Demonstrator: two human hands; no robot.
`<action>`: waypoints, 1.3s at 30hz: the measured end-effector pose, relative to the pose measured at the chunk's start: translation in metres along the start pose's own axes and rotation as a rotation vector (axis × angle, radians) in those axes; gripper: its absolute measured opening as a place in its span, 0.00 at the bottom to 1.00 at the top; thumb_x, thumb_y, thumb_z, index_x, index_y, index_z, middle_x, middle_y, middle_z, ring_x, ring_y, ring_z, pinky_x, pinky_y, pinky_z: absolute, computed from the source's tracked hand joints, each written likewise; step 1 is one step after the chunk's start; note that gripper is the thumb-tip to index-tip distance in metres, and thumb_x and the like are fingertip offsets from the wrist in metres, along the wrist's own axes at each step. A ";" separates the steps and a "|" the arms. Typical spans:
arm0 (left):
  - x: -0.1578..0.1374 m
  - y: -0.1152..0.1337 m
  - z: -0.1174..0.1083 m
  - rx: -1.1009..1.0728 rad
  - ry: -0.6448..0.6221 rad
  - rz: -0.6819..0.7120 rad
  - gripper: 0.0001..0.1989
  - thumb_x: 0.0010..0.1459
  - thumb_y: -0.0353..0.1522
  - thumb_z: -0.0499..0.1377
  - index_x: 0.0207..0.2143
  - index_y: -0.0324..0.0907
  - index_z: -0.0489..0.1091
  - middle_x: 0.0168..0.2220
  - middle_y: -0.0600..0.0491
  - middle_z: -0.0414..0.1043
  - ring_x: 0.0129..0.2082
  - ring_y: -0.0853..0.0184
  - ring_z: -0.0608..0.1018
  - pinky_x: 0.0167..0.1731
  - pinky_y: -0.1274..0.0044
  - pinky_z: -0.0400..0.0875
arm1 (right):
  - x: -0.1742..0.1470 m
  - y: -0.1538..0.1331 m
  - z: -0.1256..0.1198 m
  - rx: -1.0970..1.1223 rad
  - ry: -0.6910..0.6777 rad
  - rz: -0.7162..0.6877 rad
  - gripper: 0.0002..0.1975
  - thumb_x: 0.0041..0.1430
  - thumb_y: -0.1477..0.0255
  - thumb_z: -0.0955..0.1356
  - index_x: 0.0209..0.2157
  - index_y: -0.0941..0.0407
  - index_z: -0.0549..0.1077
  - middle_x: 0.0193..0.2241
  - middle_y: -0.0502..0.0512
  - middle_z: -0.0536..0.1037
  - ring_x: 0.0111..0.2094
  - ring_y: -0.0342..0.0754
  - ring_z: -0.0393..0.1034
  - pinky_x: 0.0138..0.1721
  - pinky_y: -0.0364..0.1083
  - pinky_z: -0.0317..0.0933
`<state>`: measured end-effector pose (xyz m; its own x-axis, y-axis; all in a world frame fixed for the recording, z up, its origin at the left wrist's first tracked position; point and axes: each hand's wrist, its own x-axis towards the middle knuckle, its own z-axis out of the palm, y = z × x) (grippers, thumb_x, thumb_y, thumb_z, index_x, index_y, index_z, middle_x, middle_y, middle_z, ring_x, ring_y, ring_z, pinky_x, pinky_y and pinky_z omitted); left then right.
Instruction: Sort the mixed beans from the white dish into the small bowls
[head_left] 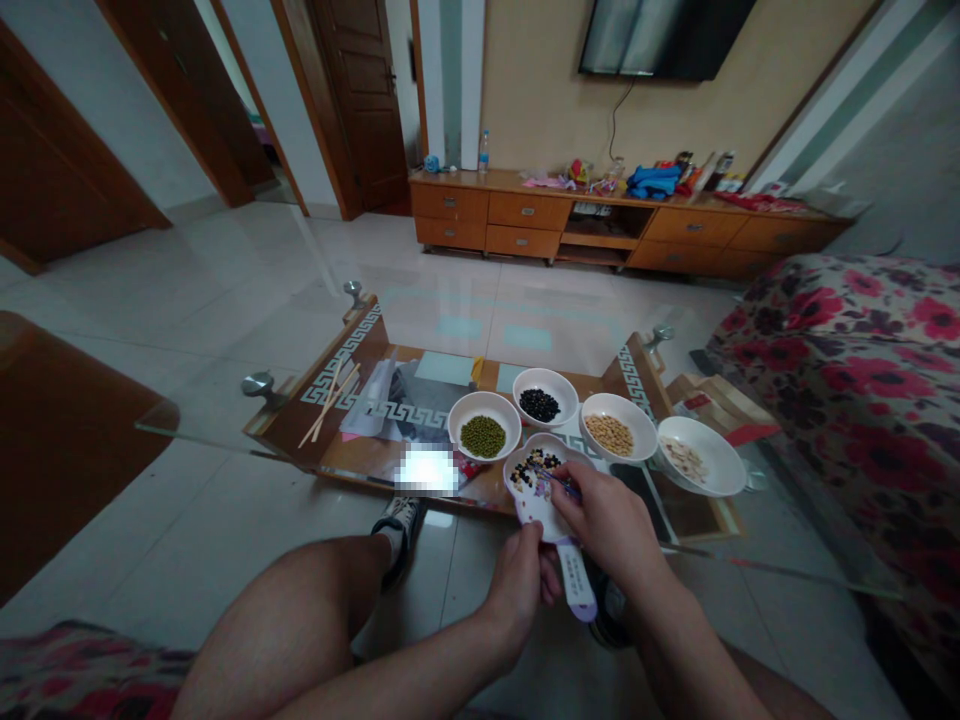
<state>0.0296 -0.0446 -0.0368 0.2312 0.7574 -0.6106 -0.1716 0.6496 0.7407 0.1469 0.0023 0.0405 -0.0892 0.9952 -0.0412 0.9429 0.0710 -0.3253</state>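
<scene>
My left hand [521,575] grips the lower edge of a white plastic hand fan [546,515] with a purple rim, its printed handle pointing toward me. Mixed beans [534,468], black and pale yellow, lie on the fan's face. Over the fan, my right hand [604,510] pinches a thin, dark pair of tweezers [561,482], tips down among the beans. Around the far side stand white bowls: one with green mung beans [483,436], one with black beans [539,404], one with soybeans [609,434], and one with flat, pale seeds [684,461].
Bowls stand on a glass-topped table [225,435] with a lower wooden shelf. Chopsticks [330,405] lie at its left. A brown paper bag [724,405] is behind the right bowl. Beyond are a cluttered TV cabinet [517,210] and a flowered sofa [847,370].
</scene>
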 end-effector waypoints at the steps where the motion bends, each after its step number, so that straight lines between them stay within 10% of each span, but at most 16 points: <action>1: 0.000 0.000 0.000 0.006 -0.003 0.002 0.31 0.47 0.59 0.44 0.21 0.42 0.65 0.13 0.55 0.61 0.14 0.71 0.62 0.19 0.77 0.56 | 0.001 0.001 -0.001 0.017 0.027 0.011 0.11 0.62 0.63 0.62 0.38 0.51 0.74 0.33 0.51 0.80 0.33 0.48 0.75 0.30 0.43 0.54; 10: -0.001 0.001 0.001 0.009 0.005 -0.013 0.33 0.44 0.62 0.44 0.20 0.42 0.65 0.13 0.54 0.61 0.14 0.71 0.62 0.20 0.76 0.55 | 0.024 -0.002 -0.006 0.066 0.358 0.142 0.14 0.61 0.62 0.62 0.38 0.53 0.75 0.29 0.54 0.79 0.29 0.47 0.72 0.29 0.43 0.52; 19: -0.003 0.005 0.000 -0.001 -0.001 0.000 0.31 0.47 0.59 0.44 0.22 0.42 0.65 0.13 0.54 0.62 0.14 0.71 0.63 0.20 0.77 0.55 | 0.034 -0.008 -0.014 0.053 0.411 0.258 0.17 0.62 0.60 0.61 0.41 0.54 0.75 0.32 0.57 0.79 0.32 0.49 0.72 0.29 0.44 0.52; 39: -0.005 0.005 0.001 -0.006 0.005 0.002 0.30 0.54 0.57 0.43 0.21 0.42 0.64 0.15 0.52 0.61 0.16 0.69 0.62 0.22 0.74 0.55 | -0.002 0.002 -0.001 -0.013 -0.103 -0.017 0.09 0.60 0.67 0.62 0.37 0.53 0.72 0.32 0.53 0.79 0.33 0.48 0.73 0.31 0.43 0.50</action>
<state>0.0282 -0.0449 -0.0297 0.2261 0.7587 -0.6109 -0.1781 0.6488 0.7398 0.1495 0.0009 0.0403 -0.1368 0.9816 -0.1330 0.9451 0.0891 -0.3143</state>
